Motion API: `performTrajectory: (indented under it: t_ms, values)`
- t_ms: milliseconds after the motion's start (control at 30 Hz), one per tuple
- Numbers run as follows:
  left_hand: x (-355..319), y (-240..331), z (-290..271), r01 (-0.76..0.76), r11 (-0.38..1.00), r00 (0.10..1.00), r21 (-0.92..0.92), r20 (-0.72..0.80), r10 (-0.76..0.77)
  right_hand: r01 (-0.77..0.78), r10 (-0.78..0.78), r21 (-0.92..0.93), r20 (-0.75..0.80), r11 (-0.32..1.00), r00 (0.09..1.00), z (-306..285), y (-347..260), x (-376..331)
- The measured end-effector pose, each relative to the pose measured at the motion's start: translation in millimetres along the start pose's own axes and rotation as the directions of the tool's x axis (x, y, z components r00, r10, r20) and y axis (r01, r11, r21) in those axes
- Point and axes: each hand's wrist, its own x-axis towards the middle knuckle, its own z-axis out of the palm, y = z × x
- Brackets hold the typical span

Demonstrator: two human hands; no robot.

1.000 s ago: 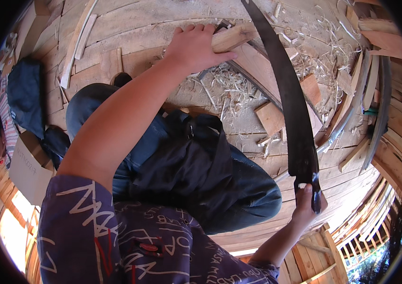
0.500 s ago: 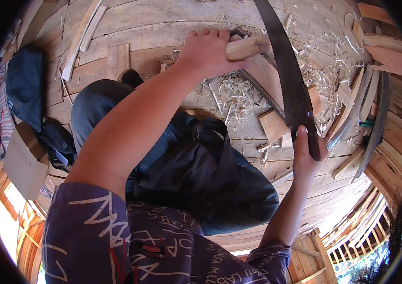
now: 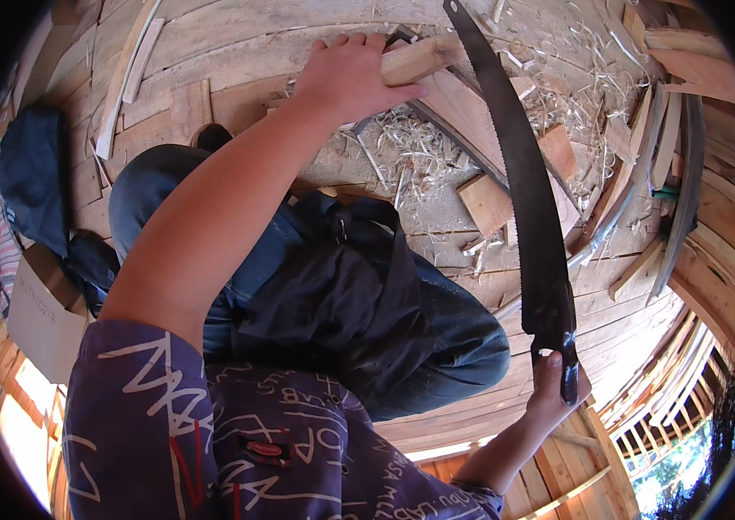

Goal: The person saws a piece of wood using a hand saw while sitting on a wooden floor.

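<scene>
My left hand (image 3: 346, 76) is closed over a short wooden block (image 3: 419, 61), pressing it near a long dark-edged board (image 3: 463, 113) on the plank floor. In my right hand (image 3: 555, 392) is the dark handle of a curved handsaw (image 3: 510, 165). Its long toothed blade points away from me, and its far end passes close by the block's right end. I cannot tell whether blade and wood touch. My right thumb lies along the handle.
Curled wood shavings (image 3: 419, 160) and a square wood offcut (image 3: 486, 204) lie around the board. Stacked planks (image 3: 722, 208) run along the right side. A cardboard box (image 3: 42, 321) and a dark bag (image 3: 34, 173) are at the left. My bent legs are close below.
My right hand has drawn the saw back toward me, so more of the blade shows and its tip is nearer the block. The left hand stays on the block.
</scene>
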Motion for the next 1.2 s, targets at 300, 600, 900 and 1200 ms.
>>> performTrajectory:
  t_ms: [300,600,900,1200]
  values:
    - [-3,0,-11,-0.003,0.997,0.999,-0.072,0.052,0.007,0.146,-0.159,0.124,0.107,0.982,0.981,112,-50,90]
    - [-1,-5,-6,0.027,0.995,0.999,-0.101,0.043,-0.023,0.199,-0.217,0.114,0.178,0.973,0.96,131,-62,110]
    - [-4,-1,0,0.018,0.998,1.0,-0.062,0.008,-0.018,-0.061,0.056,0.053,0.102,0.997,0.993,25,-11,15]
    - [-3,-3,6,-0.009,1.0,1.0,0.016,-0.03,0.01,-0.023,0.019,-0.069,-0.046,0.997,0.999,-12,-4,-25]
